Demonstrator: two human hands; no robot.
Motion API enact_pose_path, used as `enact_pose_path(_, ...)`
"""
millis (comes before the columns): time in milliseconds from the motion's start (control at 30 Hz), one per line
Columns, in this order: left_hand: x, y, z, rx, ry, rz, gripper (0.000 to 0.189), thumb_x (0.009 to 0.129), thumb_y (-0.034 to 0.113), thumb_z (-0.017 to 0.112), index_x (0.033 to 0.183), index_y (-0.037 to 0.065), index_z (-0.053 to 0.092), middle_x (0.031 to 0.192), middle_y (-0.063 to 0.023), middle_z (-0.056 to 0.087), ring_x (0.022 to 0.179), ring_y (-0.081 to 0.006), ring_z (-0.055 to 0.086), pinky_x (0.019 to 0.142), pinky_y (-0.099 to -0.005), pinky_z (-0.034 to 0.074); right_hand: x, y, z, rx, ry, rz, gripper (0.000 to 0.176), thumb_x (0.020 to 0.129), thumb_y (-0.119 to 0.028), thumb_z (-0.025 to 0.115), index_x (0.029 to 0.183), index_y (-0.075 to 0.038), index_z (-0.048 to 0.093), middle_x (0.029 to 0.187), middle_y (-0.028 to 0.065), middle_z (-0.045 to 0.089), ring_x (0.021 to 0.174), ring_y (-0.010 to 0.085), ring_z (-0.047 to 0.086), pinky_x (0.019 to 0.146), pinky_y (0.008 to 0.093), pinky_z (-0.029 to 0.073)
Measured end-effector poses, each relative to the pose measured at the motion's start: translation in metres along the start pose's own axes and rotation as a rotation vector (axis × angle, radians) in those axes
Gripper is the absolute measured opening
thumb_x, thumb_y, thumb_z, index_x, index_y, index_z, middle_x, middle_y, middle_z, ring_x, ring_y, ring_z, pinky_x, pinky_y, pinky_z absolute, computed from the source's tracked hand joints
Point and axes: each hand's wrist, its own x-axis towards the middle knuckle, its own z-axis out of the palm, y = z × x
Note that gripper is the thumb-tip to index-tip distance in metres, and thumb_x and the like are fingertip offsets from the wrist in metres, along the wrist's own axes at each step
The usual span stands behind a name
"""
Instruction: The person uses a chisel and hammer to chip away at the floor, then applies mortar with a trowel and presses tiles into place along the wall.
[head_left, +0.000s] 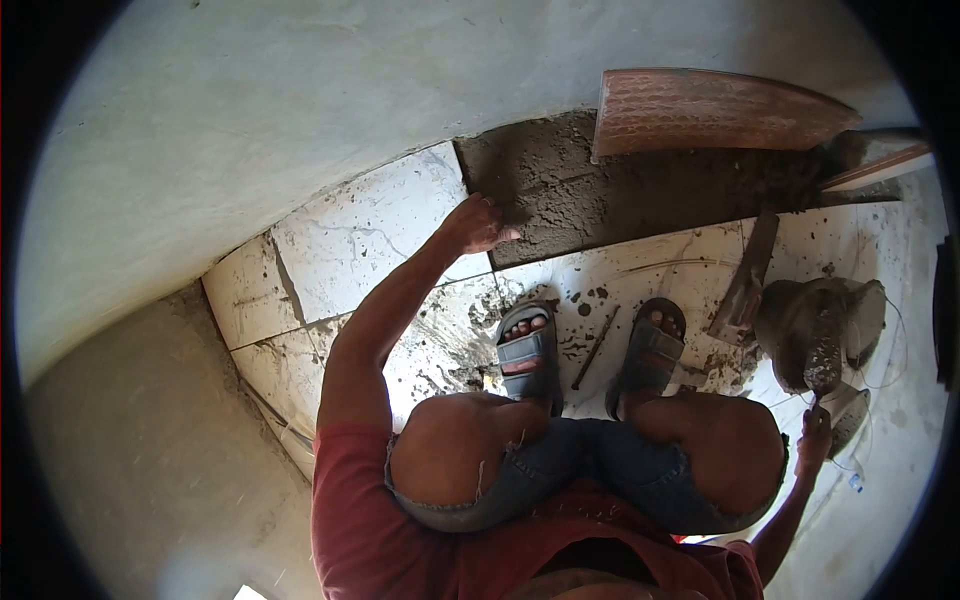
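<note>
My left hand [478, 224] reaches forward to the right edge of a white marbled tile [365, 225], where the grey mortar bed [560, 190] begins. Its thumb stands apart from the bent fingers, and nothing shows in it. Low on the right, my right hand [815, 440] is closed around the handle of a trowel [823, 368]. The mortar-coated blade lies over a dark, mortar-smeared container [790, 335]; its exact shape is hard to make out.
A reddish-backed tile [720, 112] leans on the wall over the mortar. A mortar-stained flat tool [748, 280] lies left of the container. Between my sandalled feet is a thin stick [596, 348]. Mortar splashes dot the laid tiles [650, 262]. Plastered wall [250, 110] bounds the far side.
</note>
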Motion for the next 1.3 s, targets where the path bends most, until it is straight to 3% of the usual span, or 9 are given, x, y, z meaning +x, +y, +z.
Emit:
enact_pose_path(300, 0.004, -0.007, 0.011, -0.033, 0.030, 0.022, 0.060, 0.089, 0.052, 0.042, 0.052, 0.008, 0.057, 0.063, -0.0104, 0.058, 0.073, -0.0288, 0.054, 0.071, -0.0390, 0.042, -0.017, 0.004, 0.006, 0.189, 0.091, 0.025, 0.034, 0.089, -0.030, 0.052, 0.105, 0.001, 0.054, 0.083, 0.0127, 0.054, 0.066, 0.0198, 0.048, 0.060, 0.0356, 0.040)
enact_pose_path(600, 0.007, -0.008, 0.014, -0.070, 0.058, 0.075, 0.059, 0.089, 0.049, 0.044, 0.046, 0.009, 0.054, 0.052, -0.0093, 0.056, 0.065, -0.0287, 0.054, 0.067, -0.0388, 0.043, -0.029, -0.042, -0.029, 0.400, -0.028, 0.395, 0.035, 0.088, -0.030, 0.054, 0.110, -0.002, 0.053, 0.080, 0.0016, 0.051, 0.061, 0.0069, 0.041, 0.041, 0.0225, 0.026)
enact_pose_path(700, 0.006, -0.010, 0.017, -0.128, 0.069, 0.054, 0.056, 0.087, 0.046, 0.051, 0.046, 0.009, 0.053, 0.051, -0.0092, 0.056, 0.057, -0.0277, 0.054, 0.064, -0.0375, 0.044, -0.021, -0.021, -0.019, 0.395, 0.004, 0.379, 0.038, 0.088, -0.030, 0.054, 0.113, -0.001, 0.052, 0.083, 0.0025, 0.053, 0.062, 0.0093, 0.043, 0.043, 0.0247, 0.031)
enact_pose_path(833, 0.015, 0.000, 0.009, -0.220, -0.144, -0.080, 0.044, 0.088, 0.041, 0.049, 0.061, 0.009, 0.062, 0.059, -0.0084, 0.061, 0.055, -0.0254, 0.057, 0.061, -0.0345, 0.046, -0.025, 0.037, -0.003, 0.081, 0.289, -0.205, 0.035, 0.088, -0.023, 0.056, 0.114, -0.001, 0.052, 0.089, 0.0097, 0.059, 0.069, 0.0154, 0.050, 0.058, 0.0317, 0.044)
enact_pose_path(867, 0.016, -0.002, 0.003, -0.276, -0.268, -0.200, 0.032, 0.085, 0.038, 0.057, 0.073, 0.008, 0.065, 0.059, -0.0089, 0.060, 0.057, -0.0254, 0.059, 0.061, -0.0346, 0.047, -0.037, -0.020, -0.031, 0.289, 0.114, 0.254, 0.032, 0.086, -0.021, 0.058, 0.112, -0.002, 0.054, 0.087, 0.0143, 0.062, 0.070, 0.0204, 0.056, 0.064, 0.0353, 0.046)
enact_pose_path(900, 0.014, -0.032, 0.089, -0.667, 0.208, -0.043, 0.027, 0.083, 0.035, 0.060, 0.082, 0.009, 0.065, 0.065, -0.0104, 0.062, 0.064, -0.0259, 0.060, 0.062, -0.0368, 0.047, -0.039, -0.043, -0.046, 0.142, 0.112, 0.261, 0.031, 0.085, -0.021, 0.059, 0.109, -0.002, 0.053, 0.085, 0.0192, 0.063, 0.071, 0.0295, 0.060, 0.065, 0.0397, 0.046)
enact_pose_path(933, 0.013, -0.028, 0.070, -0.300, 0.247, 0.145, 0.025, 0.080, 0.033, 0.063, 0.083, 0.008, 0.066, 0.076, -0.0119, 0.065, 0.072, -0.0276, 0.062, 0.065, -0.0389, 0.048, -0.040, -0.035, -0.049, -0.018, 0.207, 0.058, 0.030, 0.083, -0.023, 0.060, 0.106, -0.004, 0.053, 0.087, 0.0220, 0.062, 0.078, 0.0374, 0.060, 0.066, 0.0433, 0.046)
enact_pose_path(967, 0.008, -0.012, 0.034, -0.240, 0.288, 0.185, 0.023, 0.079, 0.031, 0.062, 0.085, 0.009, 0.066, 0.081, -0.0119, 0.065, 0.074, -0.0287, 0.062, 0.069, -0.0401, 0.048, -0.042, -0.065, -0.066, -0.080, 0.117, 0.233, 0.029, 0.083, -0.026, 0.058, 0.104, -0.007, 0.053, 0.089, 0.0235, 0.060, 0.085, 0.0390, 0.059, 0.068, 0.0447, 0.046)
enact_pose_path(1300, 0.006, 0.000, 0.007, 0.013, 0.138, 0.193, 0.051, 0.088, 0.045, 0.045, 0.061, 0.004, 0.060, 0.064, -0.0141, 0.059, 0.066, -0.0307, 0.057, 0.069, -0.0416, 0.041, 0.005, -0.064, -0.081, -0.523, 0.082, 0.161, 0.032, 0.084, -0.029, 0.055, 0.112, -0.015, 0.050, 0.093, 0.0169, 0.059, 0.080, 0.0363, 0.061, 0.066, 0.0463, 0.049)
